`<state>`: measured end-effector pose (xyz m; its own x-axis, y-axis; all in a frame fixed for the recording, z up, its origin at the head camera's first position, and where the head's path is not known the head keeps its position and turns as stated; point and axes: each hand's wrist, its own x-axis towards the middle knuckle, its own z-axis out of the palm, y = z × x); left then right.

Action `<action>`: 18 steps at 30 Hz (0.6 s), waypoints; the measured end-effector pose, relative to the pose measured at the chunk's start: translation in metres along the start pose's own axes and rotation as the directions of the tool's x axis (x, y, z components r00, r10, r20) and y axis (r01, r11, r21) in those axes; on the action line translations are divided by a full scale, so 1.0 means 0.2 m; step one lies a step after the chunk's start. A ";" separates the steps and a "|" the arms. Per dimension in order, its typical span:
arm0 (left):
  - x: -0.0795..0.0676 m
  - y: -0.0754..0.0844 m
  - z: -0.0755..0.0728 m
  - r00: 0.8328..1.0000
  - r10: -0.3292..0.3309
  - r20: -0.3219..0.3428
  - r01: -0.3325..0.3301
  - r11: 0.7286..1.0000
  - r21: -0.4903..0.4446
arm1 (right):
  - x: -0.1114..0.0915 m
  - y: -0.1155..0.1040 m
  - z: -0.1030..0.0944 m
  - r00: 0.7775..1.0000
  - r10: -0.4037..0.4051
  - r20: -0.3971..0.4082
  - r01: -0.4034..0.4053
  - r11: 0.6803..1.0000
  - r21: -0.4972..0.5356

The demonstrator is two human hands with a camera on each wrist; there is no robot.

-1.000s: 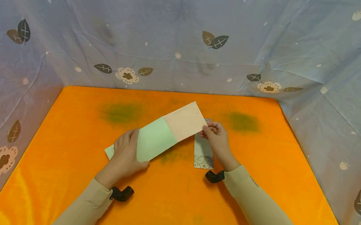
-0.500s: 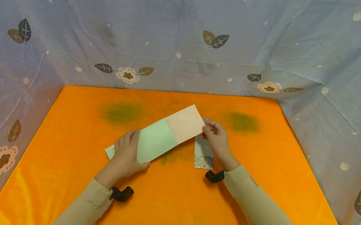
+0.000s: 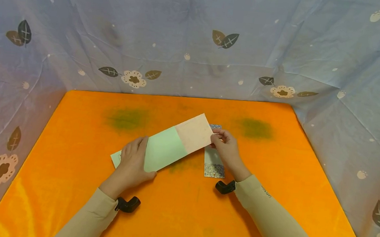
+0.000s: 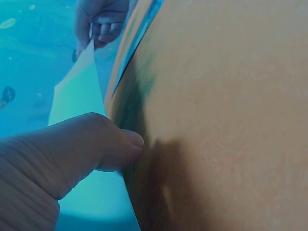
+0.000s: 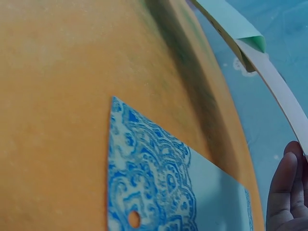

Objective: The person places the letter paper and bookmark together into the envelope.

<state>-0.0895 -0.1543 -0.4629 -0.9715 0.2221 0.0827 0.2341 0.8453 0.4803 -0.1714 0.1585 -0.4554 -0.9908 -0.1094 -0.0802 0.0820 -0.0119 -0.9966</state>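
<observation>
My left hand point(image 3: 132, 166) grips a mint-green paper envelope point(image 3: 164, 152) across its width, thumb at the near edge and fingers over the far side. Out of the envelope's upper right end sticks a pale pink card point(image 3: 193, 132). My right hand point(image 3: 226, 148) pinches that card's outer end between thumb and fingers. Both papers slant up to the right, and in the right wrist view the green mouth point(image 5: 252, 43) stands loose around the card point(image 5: 284, 91). Beneath the right hand lies a white bookmark-like card point(image 3: 214, 157) with blue scrollwork and a punched hole.
An orange cloth point(image 3: 180, 217) with dark green smudges covers the table. Blue-grey patterned curtains point(image 3: 185, 26) enclose the back and both sides. Black curved wrist pieces point(image 3: 129, 204) stick out from both sleeves.
My right hand has shifted slightly left and down with the pink card, and less of the card shows outside the green envelope. The left hand has stayed almost still.
</observation>
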 end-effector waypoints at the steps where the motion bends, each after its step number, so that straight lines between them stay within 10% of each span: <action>1: 0.00 0.00 0.00 1.000 0.000 -0.001 0.000 1.000 0.001 | 0.01 0.02 0.00 1.000 -0.002 0.001 0.002 1.000 0.002; 18: 0.01 0.01 0.00 1.000 0.022 -0.004 -0.022 1.000 -0.007 | -0.01 0.06 0.02 1.000 0.006 0.006 -0.006 0.999 -0.039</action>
<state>-0.0906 -0.1522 -0.4620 -0.9663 0.2385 0.0966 0.2550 0.8369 0.4844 -0.1688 0.1542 -0.4679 -0.9895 -0.1158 -0.0862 0.0835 0.0278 -0.9961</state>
